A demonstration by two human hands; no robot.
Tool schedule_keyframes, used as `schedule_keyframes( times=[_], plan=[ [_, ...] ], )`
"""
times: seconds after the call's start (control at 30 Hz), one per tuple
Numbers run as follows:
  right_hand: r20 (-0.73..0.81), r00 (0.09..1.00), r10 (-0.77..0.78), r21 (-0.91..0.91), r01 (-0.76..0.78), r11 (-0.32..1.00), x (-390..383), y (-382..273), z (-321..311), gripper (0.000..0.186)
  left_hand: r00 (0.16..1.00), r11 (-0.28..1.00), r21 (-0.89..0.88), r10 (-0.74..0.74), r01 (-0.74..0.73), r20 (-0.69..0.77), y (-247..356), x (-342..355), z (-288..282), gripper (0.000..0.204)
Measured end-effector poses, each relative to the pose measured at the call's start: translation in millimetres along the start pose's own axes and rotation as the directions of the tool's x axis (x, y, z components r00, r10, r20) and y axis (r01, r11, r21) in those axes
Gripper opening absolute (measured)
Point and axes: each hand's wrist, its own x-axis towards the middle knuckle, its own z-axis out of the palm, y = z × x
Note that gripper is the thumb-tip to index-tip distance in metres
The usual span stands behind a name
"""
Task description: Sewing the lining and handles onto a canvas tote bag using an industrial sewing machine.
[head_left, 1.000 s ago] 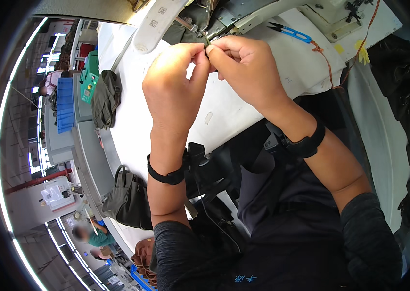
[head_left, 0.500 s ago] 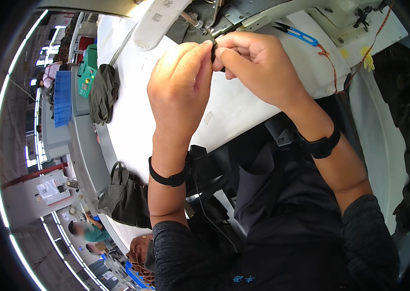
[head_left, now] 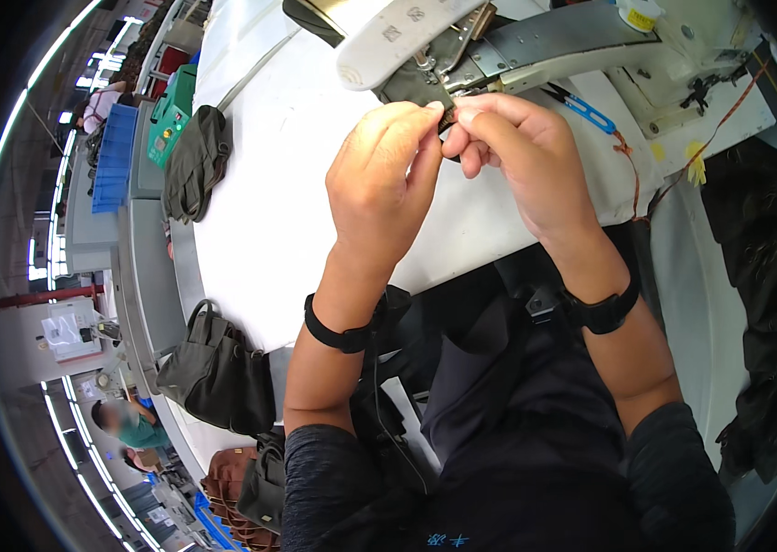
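My left hand [head_left: 384, 179] and my right hand [head_left: 531, 161] meet at the upper middle, fingertips pinched together. Between them is the edge of a dark olive fabric piece [head_left: 416, 85], which reaches back beneath the metal needle and foot parts of a sewing machine [head_left: 554, 44]. The machine's pale rounded cover [head_left: 398, 44] hangs just beyond my left fingers. My fingertips hide much of the held edge. Right of my right hand lie blue-handled thread snips [head_left: 591, 112], with an orange cord tied to them.
A white worktable [head_left: 269, 212] spreads to the left. On its left side are a dark green fabric piece [head_left: 195, 166] and a dark bag [head_left: 218, 373]. A green box [head_left: 172, 115] and a blue bin [head_left: 114, 161] stand farther left. Dark material [head_left: 761, 276] hangs at right.
The view has shifted, so the machine and both hands sit farther right and lower in the picture. More of the olive fabric shows beyond my fingertips. Both hands keep their pinch.
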Motion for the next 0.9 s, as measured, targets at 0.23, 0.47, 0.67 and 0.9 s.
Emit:
schedule_keyframes(
  times=[0.23,0.47,0.67,0.9],
  plan=[
    [-0.05,0.997,0.056,0.012,-0.055,0.998,5,-6,8,0.021,0.989,0.985,-0.112,-0.141,0.135,-0.05,5,-14,9,0.032],
    [-0.113,0.993,0.024,-0.103,-0.036,0.994,4,-9,17,0.016,0.968,0.969,-0.152,-0.215,0.194,-0.131,11,-18,22,0.036],
    [-0.17,0.985,0.027,-0.019,-0.031,0.999,3,-6,26,0.012,0.949,0.974,-0.108,-0.219,0.199,-0.229,11,-13,31,0.028],
    [-0.178,0.982,0.069,0.053,-0.06,0.997,4,-3,26,0.01,0.966,0.994,-0.046,-0.107,0.099,-0.237,-1,-8,26,0.023]
  ],
)
